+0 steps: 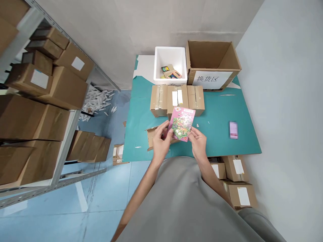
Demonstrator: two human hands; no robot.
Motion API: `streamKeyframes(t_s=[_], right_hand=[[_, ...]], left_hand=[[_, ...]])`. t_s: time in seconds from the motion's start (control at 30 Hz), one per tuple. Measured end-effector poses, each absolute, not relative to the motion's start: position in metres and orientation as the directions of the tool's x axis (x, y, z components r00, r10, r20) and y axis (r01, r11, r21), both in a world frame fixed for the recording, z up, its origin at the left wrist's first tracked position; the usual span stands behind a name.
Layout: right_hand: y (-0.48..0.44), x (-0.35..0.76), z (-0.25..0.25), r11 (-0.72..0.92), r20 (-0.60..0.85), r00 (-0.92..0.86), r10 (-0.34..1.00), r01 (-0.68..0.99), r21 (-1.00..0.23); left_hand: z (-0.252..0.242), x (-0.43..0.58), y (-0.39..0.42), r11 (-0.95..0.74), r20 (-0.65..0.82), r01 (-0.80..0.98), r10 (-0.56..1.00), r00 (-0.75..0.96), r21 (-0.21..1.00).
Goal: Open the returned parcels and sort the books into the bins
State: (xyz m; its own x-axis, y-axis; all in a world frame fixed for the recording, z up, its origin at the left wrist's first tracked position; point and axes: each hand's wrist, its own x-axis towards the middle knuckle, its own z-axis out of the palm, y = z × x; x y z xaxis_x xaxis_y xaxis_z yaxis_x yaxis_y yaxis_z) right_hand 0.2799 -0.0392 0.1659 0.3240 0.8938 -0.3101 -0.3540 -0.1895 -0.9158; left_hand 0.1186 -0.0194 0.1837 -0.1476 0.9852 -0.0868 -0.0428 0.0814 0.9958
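**Pinched between left hand (160, 138) and right hand (198, 140): a pink illustrated book (182, 125)**

Each hand nips one side of the book, held above the near part of the green-topped table (217, 109), cover facing up and slightly askew. The left thumb lies on the lower left of the cover; the right hand grips near the lower right corner. How the fingers sit underneath is mostly hidden.

Below the grip, partly covered by the left hand and the book, lies an opened piece of cardboard (150, 138). Just beyond the book stand three small taped cartons (158, 99) in a row. Farther out from the grip are a white foam box (166, 81) with a few flat items inside and, to its right, a large open carton (210, 55) with a paper sign. Well to the right of the grip lies a phone (233, 130).

For good handling, a light, even pinch at both edges should suit: thumbs near the margins leave the cover readable, fingers spread beneath would stop sagging, and lifting clear of the cardboard's edges should spare the corners.
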Motion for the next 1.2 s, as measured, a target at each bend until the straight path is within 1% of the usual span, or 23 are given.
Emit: streamKeyframes(t_s=[0.07,0.17,0.27,0.33,0.43,0.53,0.6,0.67,0.73,0.8,0.9,0.97,1.03,1.1,1.2], right_hand=[[-0.038,0.285,0.165,-0.198,-0.328,0.312,0.892,-0.384,-0.902],[-0.038,0.288,0.164,-0.211,-0.34,0.254,0.905,-0.425,-0.88],[-0.037,0.286,0.161,-0.215,-0.342,0.221,0.913,-0.453,-0.865],[-0.035,0.283,0.158,-0.218,-0.346,0.211,0.914,-0.466,-0.858],[-0.029,0.278,0.153,-0.225,-0.35,0.19,0.917,-0.479,-0.849],[-0.024,0.275,0.152,-0.206,-0.327,0.149,0.933,-0.523,-0.827],[-0.023,0.274,0.153,-0.189,-0.321,0.14,0.937,-0.571,-0.799],[-0.023,0.275,0.154,-0.188,-0.338,0.143,0.93,-0.604,-0.774],[-0.025,0.277,0.154,-0.197,-0.355,0.147,0.923,-0.611,-0.767],[-0.027,0.28,0.15,-0.206,-0.36,0.154,0.92,-0.592,-0.779],[-0.029,0.287,0.141,-0.232,-0.388,0.202,0.899,-0.532,-0.815],[-0.035,0.294,0.136,-0.272,-0.424,0.253,0.87,-0.47,-0.84],[-0.045,0.299,0.131,-0.332,-0.463,0.284,0.839,-0.406,-0.851],[-0.059,0.302,0.127,-0.388,-0.494,0.262,0.829,-0.367,-0.845],[-0.074,0.3,0.117,-0.452,-0.539,0.183,0.822,-0.366,-0.813]], left_hand=[[0.182,0.108,-0.014,0.128,-0.13,-0.026,0.979,-0.157,0.991],[0.181,0.098,-0.01,0.225,-0.232,-0.111,0.972,-0.048,0.968],[0.185,0.098,-0.011,0.245,-0.253,-0.161,0.967,-0.03,0.956],[0.192,0.101,-0.014,0.212,-0.223,-0.146,0.973,-0.057,0.966],[0.203,0.111,-0.022,0.101,-0.104,-0.054,0.993,-0.053,0.993],[0.213,0.123,-0.031,-0.045,0.042,0.074,0.998,0.037,0.996],[0.217,0.13,-0.037,-0.123,0.106,0.14,0.987,0.122,0.983],[0.22,0.135,-0.042,-0.174,0.138,0.181,0.971,0.195,0.968],[0.223,0.138,-0.043,-0.173,0.129,0.188,0.966,0.226,0.967],[0.224,0.139,-0.04,-0.129,0.093,0.167,0.974,0.205,0.978],[0.215,0.137,-0.033,-0.02,-0.001,0.141,0.989,0.147,0.99],[0.2,0.132,-0.027,0.087,-0.098,0.116,0.991,0.093,0.989],[0.178,0.123,-0.024,0.224,-0.227,0.061,0.972,0.056,0.973],[0.154,0.113,-0.024,0.332,-0.333,0.032,0.94,0.069,0.943],[0.125,0.098,-0.024,0.411,-0.412,0.032,0.903,0.124,0.911]])
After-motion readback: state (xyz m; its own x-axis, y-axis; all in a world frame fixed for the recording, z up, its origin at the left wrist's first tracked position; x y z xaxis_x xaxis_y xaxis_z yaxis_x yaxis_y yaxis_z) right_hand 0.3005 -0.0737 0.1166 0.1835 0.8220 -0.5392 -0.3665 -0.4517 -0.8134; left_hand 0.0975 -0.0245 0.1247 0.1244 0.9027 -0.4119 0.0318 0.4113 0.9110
